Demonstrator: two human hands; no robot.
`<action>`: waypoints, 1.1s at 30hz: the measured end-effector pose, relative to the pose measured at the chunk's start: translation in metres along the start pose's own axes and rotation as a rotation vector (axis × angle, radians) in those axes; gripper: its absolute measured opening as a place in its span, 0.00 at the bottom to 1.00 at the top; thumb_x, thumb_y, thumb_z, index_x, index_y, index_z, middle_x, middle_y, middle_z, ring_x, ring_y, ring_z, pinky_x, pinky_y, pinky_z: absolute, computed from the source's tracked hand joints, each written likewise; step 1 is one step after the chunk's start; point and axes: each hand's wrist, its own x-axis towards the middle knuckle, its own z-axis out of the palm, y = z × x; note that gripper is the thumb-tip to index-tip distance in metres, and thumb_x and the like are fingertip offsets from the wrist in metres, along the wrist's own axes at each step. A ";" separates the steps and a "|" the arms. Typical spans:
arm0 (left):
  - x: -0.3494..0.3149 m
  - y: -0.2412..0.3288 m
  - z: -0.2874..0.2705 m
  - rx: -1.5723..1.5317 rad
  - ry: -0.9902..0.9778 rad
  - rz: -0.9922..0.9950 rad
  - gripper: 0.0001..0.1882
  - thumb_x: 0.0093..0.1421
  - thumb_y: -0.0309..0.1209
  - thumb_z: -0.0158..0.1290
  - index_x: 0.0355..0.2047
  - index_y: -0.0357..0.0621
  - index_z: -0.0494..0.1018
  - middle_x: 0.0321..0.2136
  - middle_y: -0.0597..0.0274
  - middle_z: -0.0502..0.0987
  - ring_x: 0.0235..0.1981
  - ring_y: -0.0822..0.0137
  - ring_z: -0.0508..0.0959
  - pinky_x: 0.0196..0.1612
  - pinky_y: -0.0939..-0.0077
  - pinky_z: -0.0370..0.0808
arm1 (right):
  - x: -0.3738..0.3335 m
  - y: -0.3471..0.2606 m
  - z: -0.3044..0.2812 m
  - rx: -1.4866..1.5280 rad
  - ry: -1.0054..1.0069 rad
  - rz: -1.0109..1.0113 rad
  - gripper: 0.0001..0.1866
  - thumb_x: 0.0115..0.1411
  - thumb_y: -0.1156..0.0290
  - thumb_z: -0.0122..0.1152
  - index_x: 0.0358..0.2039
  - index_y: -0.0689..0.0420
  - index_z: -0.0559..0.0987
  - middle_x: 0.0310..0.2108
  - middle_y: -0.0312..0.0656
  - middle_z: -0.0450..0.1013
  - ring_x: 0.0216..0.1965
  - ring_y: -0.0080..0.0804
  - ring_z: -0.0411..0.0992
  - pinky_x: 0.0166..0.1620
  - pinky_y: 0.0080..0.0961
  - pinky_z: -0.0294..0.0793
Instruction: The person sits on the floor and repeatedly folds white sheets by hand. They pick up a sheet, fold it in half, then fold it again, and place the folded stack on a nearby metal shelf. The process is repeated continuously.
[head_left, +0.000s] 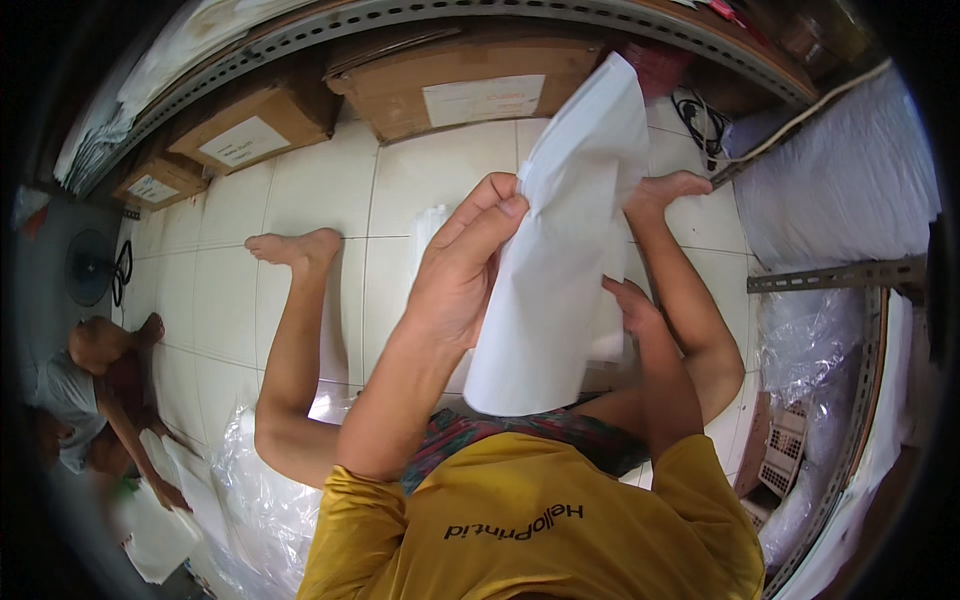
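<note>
I sit on a white tiled floor (300, 190) with my bare legs spread. My left hand (462, 272) pinches the upper left edge of a large white bag (560, 270) and holds it upright in front of me. My right hand (634, 304) grips the bag's lower right side, its fingers partly hidden behind it. A flat stack of more white sheets or bags (430, 222) lies on the tiles between my legs, mostly hidden behind my left hand and the raised bag.
Cardboard boxes (450, 85) sit under a metal shelf along the far wall. Black cables (700, 120) lie at the back right. Metal racking with plastic-wrapped white goods (850, 190) stands on the right. Clear plastic bags (260, 490) are at my left hip. Another person (85, 385) sits at the left.
</note>
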 end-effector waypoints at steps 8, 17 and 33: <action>0.037 -0.045 -0.112 0.790 0.333 0.183 0.09 0.67 0.33 0.50 0.40 0.41 0.67 0.26 0.67 0.74 0.25 0.76 0.72 0.32 0.77 0.72 | -0.017 -0.009 0.004 0.158 0.044 0.001 0.37 0.62 0.46 0.49 0.61 0.64 0.66 0.54 0.49 0.70 0.54 0.41 0.69 0.58 0.39 0.67; 0.023 -0.114 -0.231 1.727 0.512 0.325 0.06 0.64 0.30 0.50 0.37 0.40 0.68 0.21 0.50 0.77 0.19 0.55 0.73 0.36 0.66 0.66 | -0.016 -0.021 0.015 0.350 0.056 0.065 0.45 0.61 0.33 0.40 0.63 0.62 0.65 0.59 0.49 0.68 0.59 0.42 0.65 0.63 0.41 0.61; 0.003 -0.107 -0.233 1.874 0.585 0.505 0.34 0.54 0.32 0.62 0.59 0.35 0.61 0.46 0.40 0.73 0.46 0.46 0.73 0.52 0.53 0.66 | 0.007 0.001 0.005 -0.112 0.084 -0.060 0.28 0.59 0.65 0.67 0.57 0.65 0.70 0.49 0.48 0.73 0.46 0.37 0.74 0.48 0.36 0.76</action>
